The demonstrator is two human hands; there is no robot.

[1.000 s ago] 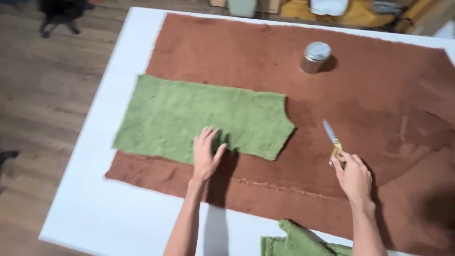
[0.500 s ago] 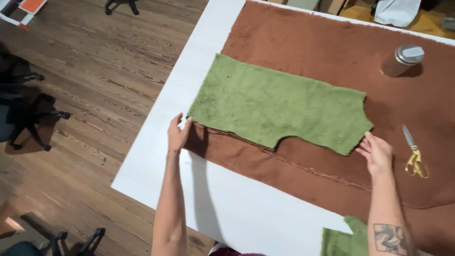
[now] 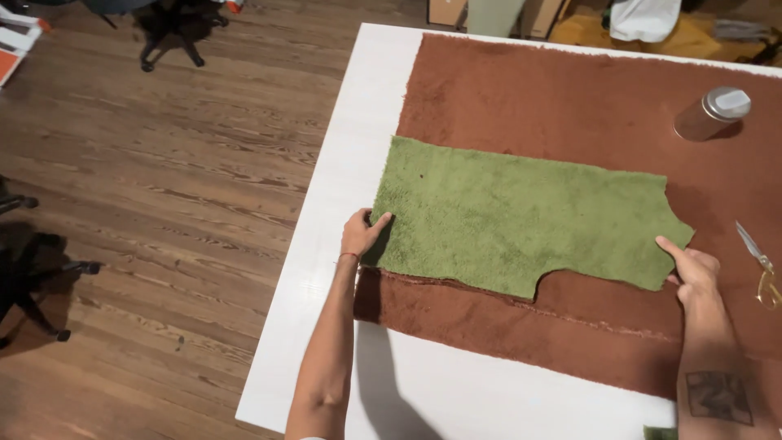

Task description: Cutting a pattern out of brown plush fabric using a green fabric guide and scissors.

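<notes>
head view:
left hand (image 3: pixel 360 235): fingers curled, pinching left edge of green fabric piece (image 3: pixel 521 220).
right hand (image 3: pixel 694 273): forefinger out, pressing fabric's right tip, grips nothing.
green fabric piece: flat on brown fabric (image 3: pixel 570 106), over white surface (image 3: pixel 358 122).
scissors (image 3: pixel 757 261): right, apart.
metal tin (image 3: pixel 713 114): upper right.

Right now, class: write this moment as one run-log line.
left hand: on left end of green fabric piece | right hand: on its right end | green piece: flat on brown fabric | scissors: lying apart, right
</notes>
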